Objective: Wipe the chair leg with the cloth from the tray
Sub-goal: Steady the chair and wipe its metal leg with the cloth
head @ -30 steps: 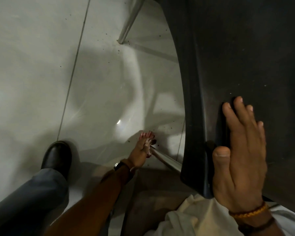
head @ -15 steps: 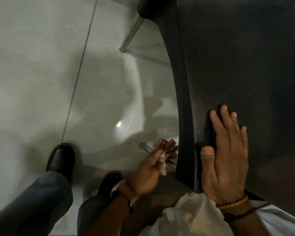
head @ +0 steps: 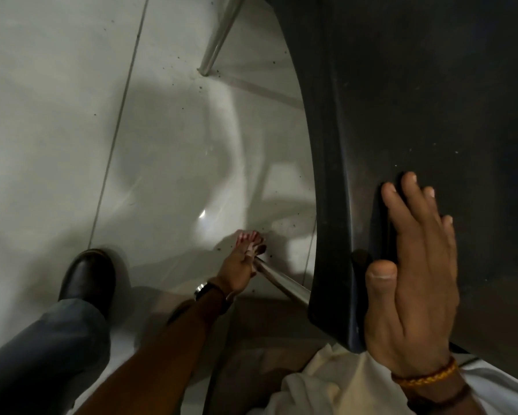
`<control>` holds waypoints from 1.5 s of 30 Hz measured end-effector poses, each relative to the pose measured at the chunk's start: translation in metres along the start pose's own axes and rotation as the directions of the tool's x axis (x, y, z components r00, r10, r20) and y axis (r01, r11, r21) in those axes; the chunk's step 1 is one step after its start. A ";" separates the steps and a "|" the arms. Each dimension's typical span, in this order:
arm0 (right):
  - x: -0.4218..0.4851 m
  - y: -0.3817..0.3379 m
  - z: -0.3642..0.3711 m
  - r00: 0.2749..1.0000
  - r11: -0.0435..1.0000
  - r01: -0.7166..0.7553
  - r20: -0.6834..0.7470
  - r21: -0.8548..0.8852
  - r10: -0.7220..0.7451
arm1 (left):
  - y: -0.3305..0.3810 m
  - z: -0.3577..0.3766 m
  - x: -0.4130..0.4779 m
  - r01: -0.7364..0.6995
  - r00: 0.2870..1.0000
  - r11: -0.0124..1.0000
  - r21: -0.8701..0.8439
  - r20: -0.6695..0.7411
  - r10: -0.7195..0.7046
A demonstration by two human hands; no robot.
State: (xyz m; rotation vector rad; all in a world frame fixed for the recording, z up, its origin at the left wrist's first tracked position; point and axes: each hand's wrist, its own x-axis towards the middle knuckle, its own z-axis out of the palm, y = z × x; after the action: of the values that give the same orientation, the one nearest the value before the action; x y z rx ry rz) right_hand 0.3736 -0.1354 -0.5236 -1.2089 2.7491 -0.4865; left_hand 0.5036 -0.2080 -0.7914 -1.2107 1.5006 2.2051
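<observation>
A metal chair leg (head: 284,283) slants from under the dark chair seat (head: 416,115) down to the floor. My left hand (head: 241,262) reaches down to the leg's lower end and is closed around it, with a small pale cloth (head: 251,250) pressed between fingers and leg; the cloth is mostly hidden by the fingers. My right hand (head: 413,289) lies flat on the seat's near edge, fingers spread on top and thumb at the rim. The tray is out of view.
A second metal leg (head: 217,40) stands at the top on the pale tiled floor (head: 57,115). My dark shoe (head: 87,280) and grey trouser leg are at the lower left. A white sleeve (head: 326,384) shows at the bottom.
My left hand slid back down the leg from near the seat to the leg's foot. The right hand stayed on the seat.
</observation>
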 end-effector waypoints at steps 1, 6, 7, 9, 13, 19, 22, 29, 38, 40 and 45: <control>0.000 -0.001 0.000 1.000 1.000 -0.004 0.001 0.000 0.004 | 0.016 0.002 -0.020 -0.034 0.999 0.999 -0.017 -0.014 0.034; 0.001 -0.004 -0.002 1.000 1.000 -0.020 0.005 -0.007 0.020 | 0.091 0.033 -0.137 -0.348 0.936 0.937 -0.013 -0.061 0.347; 0.001 -0.004 -0.002 1.000 1.000 -0.023 0.007 -0.012 0.023 | 0.102 0.039 -0.153 -0.373 0.924 0.928 0.002 -0.085 0.372; 0.001 -0.006 -0.004 0.999 0.999 -0.030 0.013 -0.024 0.030 | 0.119 0.047 -0.175 -0.373 0.921 0.927 -0.040 -0.133 0.365; 0.002 -0.004 -0.003 1.000 0.999 -0.023 0.011 -0.036 0.023 | 0.131 0.052 -0.189 -0.276 0.932 0.960 -0.046 -0.256 0.256; 0.003 -0.001 -0.001 0.999 0.999 -0.024 0.025 -0.034 0.025 | 0.117 0.042 -0.182 -0.206 0.968 0.934 -0.292 -0.199 0.151; 0.004 -0.006 -0.005 0.995 0.998 -0.056 0.085 -0.018 0.058 | 0.110 0.010 -0.168 -0.176 0.973 0.874 -0.452 -0.214 0.085; 0.078 -0.022 -0.029 0.995 0.994 -0.039 0.097 0.105 0.029 | 0.164 -0.101 -0.099 -0.450 0.877 0.813 -0.368 -0.353 0.326; 0.208 -0.045 0.008 0.964 0.999 -0.042 0.264 0.014 0.037 | 0.288 -0.155 -0.007 -0.583 0.795 0.742 -0.330 -0.420 0.438; 0.207 -0.044 0.012 0.971 0.998 -0.050 0.234 0.031 0.042 | 0.304 -0.158 0.007 -0.601 0.783 0.737 -0.310 -0.413 0.465; 0.205 -0.041 0.016 0.978 0.998 -0.050 0.204 0.024 0.044 | 0.315 -0.148 0.042 -0.587 0.800 0.739 -0.329 -0.375 0.469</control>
State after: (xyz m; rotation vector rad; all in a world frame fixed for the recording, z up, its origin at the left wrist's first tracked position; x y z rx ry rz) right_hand 0.2658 -0.3155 -0.5173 -1.1163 2.5829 -0.3733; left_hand 0.3698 -0.4893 -0.6305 -1.3770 1.6829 2.9933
